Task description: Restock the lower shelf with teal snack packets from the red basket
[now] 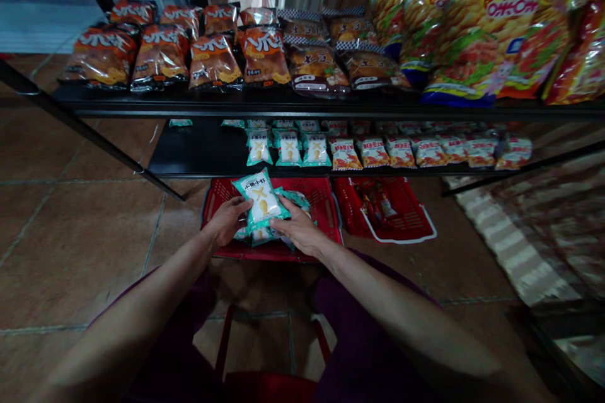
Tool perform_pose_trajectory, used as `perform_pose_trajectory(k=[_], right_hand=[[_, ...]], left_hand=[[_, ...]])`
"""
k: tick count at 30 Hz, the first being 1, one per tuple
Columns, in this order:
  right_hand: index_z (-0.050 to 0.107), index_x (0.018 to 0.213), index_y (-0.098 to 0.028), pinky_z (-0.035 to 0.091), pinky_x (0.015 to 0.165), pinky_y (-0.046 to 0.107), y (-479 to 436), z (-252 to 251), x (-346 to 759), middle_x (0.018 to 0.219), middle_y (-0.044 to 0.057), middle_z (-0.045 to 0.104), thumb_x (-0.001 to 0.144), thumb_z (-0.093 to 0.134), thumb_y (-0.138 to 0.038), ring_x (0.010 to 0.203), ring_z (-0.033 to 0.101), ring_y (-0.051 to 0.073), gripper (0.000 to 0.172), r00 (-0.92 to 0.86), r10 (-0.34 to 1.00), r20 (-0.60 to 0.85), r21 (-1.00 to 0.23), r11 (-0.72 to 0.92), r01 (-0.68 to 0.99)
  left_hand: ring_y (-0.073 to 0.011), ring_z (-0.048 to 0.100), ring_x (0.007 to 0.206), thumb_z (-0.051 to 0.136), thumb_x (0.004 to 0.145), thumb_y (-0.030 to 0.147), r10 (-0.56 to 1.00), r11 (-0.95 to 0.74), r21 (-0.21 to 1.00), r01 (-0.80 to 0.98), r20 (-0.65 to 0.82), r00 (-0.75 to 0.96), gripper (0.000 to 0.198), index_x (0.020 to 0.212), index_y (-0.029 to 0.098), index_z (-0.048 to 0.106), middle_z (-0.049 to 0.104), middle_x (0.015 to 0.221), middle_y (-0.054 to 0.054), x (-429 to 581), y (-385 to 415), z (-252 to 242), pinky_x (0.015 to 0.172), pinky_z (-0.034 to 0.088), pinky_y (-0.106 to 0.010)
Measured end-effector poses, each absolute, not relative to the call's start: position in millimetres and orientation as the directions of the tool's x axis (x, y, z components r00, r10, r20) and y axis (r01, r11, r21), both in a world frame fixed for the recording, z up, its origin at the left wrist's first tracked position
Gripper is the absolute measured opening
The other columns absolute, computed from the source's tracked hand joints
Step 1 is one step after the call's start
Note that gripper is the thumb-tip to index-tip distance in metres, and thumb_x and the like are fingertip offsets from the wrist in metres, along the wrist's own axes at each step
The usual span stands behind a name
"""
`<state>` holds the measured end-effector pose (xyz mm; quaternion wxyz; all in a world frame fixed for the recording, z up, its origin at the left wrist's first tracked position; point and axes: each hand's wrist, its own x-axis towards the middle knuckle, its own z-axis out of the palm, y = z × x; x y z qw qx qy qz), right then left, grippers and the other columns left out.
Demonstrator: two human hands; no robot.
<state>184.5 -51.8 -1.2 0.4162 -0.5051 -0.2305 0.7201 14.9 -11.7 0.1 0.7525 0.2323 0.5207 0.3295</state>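
Snack packets [259, 199], teal and white, are held as a small stack just above a red basket [327, 201] on the floor. The top one bears dark Chinese characters, too small to read surely, over a yellow cross-shaped snack picture. The left hand [228, 219] curls around the stack's left edge. The right hand [297, 230] clasps its right side, thumb on top.

On the lower shelf [198, 151], three matching teal packs [287, 150] stand in front with more behind, beside a row of about eight red-and-white packs [373, 152]. The upper shelf [189, 104] carries eight orange bags [213, 62] with bold white characters, four dark brown bags [317, 69], and large yellow-green bags [477, 38] with a red logo. A second red basket [411, 217] lies tipped on the brown tile floor [85, 227].
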Motion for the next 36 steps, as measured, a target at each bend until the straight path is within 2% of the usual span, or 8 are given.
perform_pose_trajectory(k=[7, 16, 20, 27, 36], right_hand=[[0.049, 0.128, -0.022, 0.053, 0.073, 0.020, -53, 7, 182, 0.087, -0.002, 0.068, 0.058, 0.065, -0.005, 0.075, 0.063, 0.009, 0.074, -0.158, 0.800, -0.579, -0.687, -0.582, -0.435], [0.053, 0.121, -0.027, 0.052, 0.079, 0.022, -48, 4, 175, 0.099, -0.004, 0.067, 0.056, 0.065, -0.005, 0.084, 0.064, 0.009, 0.069, -0.128, 0.832, -0.540, -0.705, -0.530, -0.470], [0.054, 0.119, -0.025, 0.052, 0.083, 0.025, -41, 4, 167, 0.100, -0.002, 0.068, 0.057, 0.063, -0.005, 0.087, 0.064, 0.011, 0.066, -0.119, 0.848, -0.516, -0.715, -0.503, -0.486], [0.051, 0.124, -0.027, 0.050, 0.087, 0.028, -39, -2, 156, 0.109, 0.000, 0.064, 0.057, 0.065, -0.010, 0.091, 0.063, 0.014, 0.071, -0.122, 0.858, -0.499, -0.763, -0.502, -0.407], [0.049, 0.122, -0.026, 0.051, 0.085, 0.028, -38, -11, 140, 0.122, 0.001, 0.058, 0.057, 0.069, -0.012, 0.097, 0.062, 0.014, 0.070, -0.153, 0.856, -0.493, -0.763, -0.510, -0.397]], left_hand=[[-0.0105, 0.057, 0.065, 0.073, 0.066, 0.028, 0.731, 0.683, 0.692, -0.234, -0.648, 0.214, 0.030, 0.088, 0.016, 0.058, 0.063, 0.081, -0.003, 14, -11, -6, 0.060, 0.046, -0.023], [-0.0170, 0.063, 0.082, 0.071, 0.069, 0.036, 0.802, 0.597, 0.768, -0.231, -0.582, 0.135, 0.042, 0.103, 0.017, 0.055, 0.064, 0.102, -0.010, 17, -15, 5, 0.062, 0.051, -0.027], [-0.0203, 0.064, 0.090, 0.074, 0.066, 0.037, 0.837, 0.548, 0.799, -0.249, -0.519, 0.176, 0.054, 0.112, 0.020, 0.052, 0.061, 0.113, -0.010, 15, -16, 11, 0.067, 0.054, -0.030], [-0.0216, 0.062, 0.099, 0.075, 0.065, 0.031, 0.881, 0.473, 0.844, -0.254, -0.446, 0.159, 0.059, 0.117, 0.018, 0.050, 0.062, 0.116, -0.012, 12, -18, 9, 0.083, 0.052, -0.033], [-0.0251, 0.062, 0.099, 0.077, 0.061, 0.028, 0.909, 0.414, 0.893, -0.175, -0.416, 0.029, 0.061, 0.115, 0.015, 0.052, 0.064, 0.112, -0.013, 0, -16, -3, 0.083, 0.051, -0.038]])
